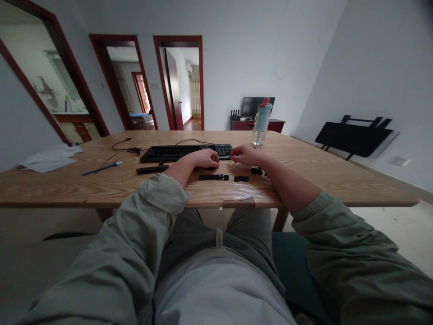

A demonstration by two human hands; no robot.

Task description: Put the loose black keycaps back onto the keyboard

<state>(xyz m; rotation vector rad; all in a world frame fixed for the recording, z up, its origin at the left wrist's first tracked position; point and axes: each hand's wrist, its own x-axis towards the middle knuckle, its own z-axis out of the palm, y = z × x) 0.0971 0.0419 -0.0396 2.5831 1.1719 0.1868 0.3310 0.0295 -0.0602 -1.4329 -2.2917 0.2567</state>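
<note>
A black keyboard [169, 152] lies across the table, its number pad at the right end. My left hand [206, 158] is curled at the keyboard's front edge, just left of the number pad. Its fingertips point down, and whatever they hold is hidden. At the pad's right corner, my right hand [246, 155] has thumb and finger pinched together; anything between them is too small to name. In front of the hands lies a row of black keycaps [211, 177], with a second small group of keycaps [241, 178] to its right. More small black pieces [257, 171] sit under my right wrist.
A blue brush [101, 169] and a long black piece [152, 169] lie left of my hands. The keyboard cable [133, 150] is bundled behind them. White paper [49, 158] is at the far left. A water bottle [262, 122] stands behind my right hand.
</note>
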